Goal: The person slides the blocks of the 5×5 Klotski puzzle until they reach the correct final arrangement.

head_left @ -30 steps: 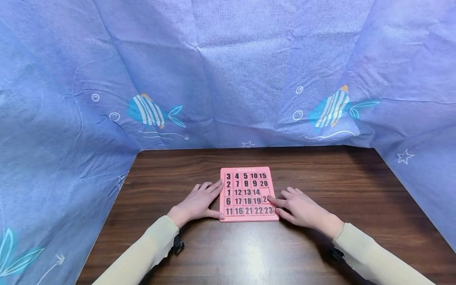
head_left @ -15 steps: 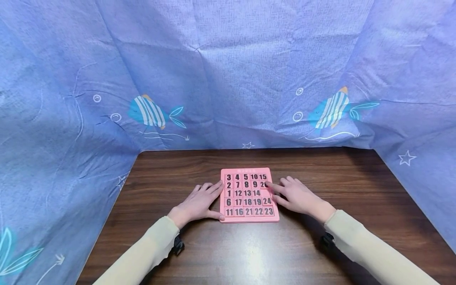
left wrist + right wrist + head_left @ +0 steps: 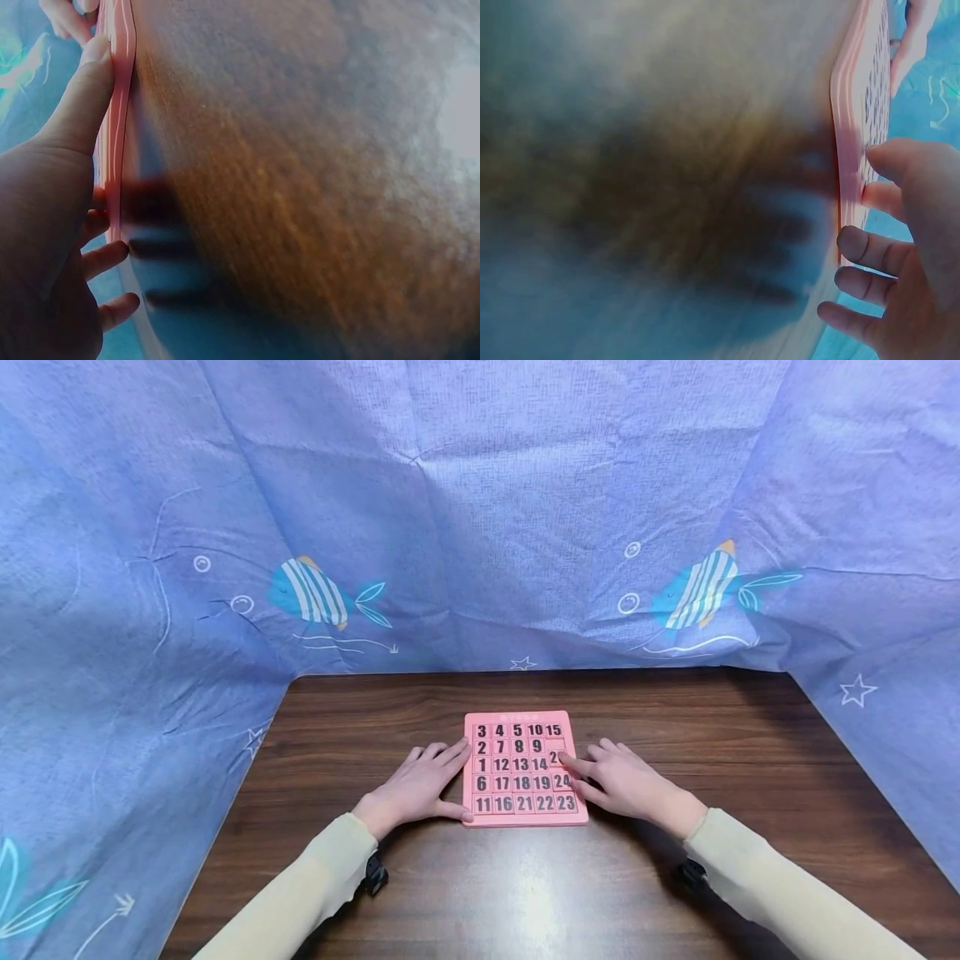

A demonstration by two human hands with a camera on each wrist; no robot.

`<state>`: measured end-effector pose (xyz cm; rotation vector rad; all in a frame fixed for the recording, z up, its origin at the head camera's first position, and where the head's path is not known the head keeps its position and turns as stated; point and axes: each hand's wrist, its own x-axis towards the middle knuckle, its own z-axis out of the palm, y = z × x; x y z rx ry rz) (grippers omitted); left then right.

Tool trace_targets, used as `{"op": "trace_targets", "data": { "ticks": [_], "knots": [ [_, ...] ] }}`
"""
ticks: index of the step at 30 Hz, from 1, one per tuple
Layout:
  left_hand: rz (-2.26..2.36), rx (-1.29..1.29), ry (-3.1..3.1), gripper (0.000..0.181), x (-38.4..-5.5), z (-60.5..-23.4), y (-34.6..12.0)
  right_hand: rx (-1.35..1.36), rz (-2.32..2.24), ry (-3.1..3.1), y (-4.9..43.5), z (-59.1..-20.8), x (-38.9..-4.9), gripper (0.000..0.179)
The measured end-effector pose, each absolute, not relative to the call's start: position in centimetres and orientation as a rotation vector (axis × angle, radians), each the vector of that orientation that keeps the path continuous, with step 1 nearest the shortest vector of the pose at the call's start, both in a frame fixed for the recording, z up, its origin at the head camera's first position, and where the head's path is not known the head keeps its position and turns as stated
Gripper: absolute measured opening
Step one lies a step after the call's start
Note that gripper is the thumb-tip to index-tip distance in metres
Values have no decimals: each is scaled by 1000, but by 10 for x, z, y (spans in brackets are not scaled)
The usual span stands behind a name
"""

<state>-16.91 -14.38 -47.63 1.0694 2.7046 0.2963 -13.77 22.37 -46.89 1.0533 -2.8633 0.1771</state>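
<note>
A pink sliding number puzzle (image 3: 517, 821) lies flat on the table in the head view, its tiles marked with black numbers. My left hand (image 3: 411, 788) rests along the puzzle's left edge, fingers extended and thumb at the near left corner. With the index fingertip, my right hand (image 3: 628, 781) presses the tile numbered 20 (image 3: 553, 757) in the rightmost column, partly covering it. A bare slot (image 3: 555, 744) shows just above that tile, under 15. Seen edge-on, the puzzle (image 3: 118, 112) has the left thumb on its rim; the right wrist view shows the right fingers over its other side.
The dark wooden table (image 3: 360, 710) extends around the puzzle, with a bright glare patch in front. A blue cloth (image 3: 517, 527) printed with fish hangs behind it and at both sides. Black wrist devices (image 3: 375, 875) sit at the cream cuffs.
The right index finger went up from tile 24 to tile 20, then drew 20 down one slot. The bare slot is now above it. My left hand stayed in place.
</note>
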Motion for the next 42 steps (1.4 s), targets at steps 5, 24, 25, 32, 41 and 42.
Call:
{"op": "trace_targets", "data": {
  "ticks": [5,24,25,32,41,42],
  "knots": [
    [312,1084,2701,108,-169,-476,-145,1101,178,-2826,223,-468,-128,40],
    [289,1090,2703,108,-170,-478,-145,899,185,-2935,215,-464,-170,46],
    [292,1089,2702,108,-170,-478,-145,916,187,-2920,215,-465,-169,45],
    [297,1093,2715,109,-170,-478,-145,1042,168,-2789,216,-465,-157,37],
    [295,1087,2715,109,-170,-479,-145,1009,209,-2768,206,-464,-159,32],
    [292,1088,2716,110,-170,-479,-145,995,213,-2784,204,-464,-162,33]
  ]
}}
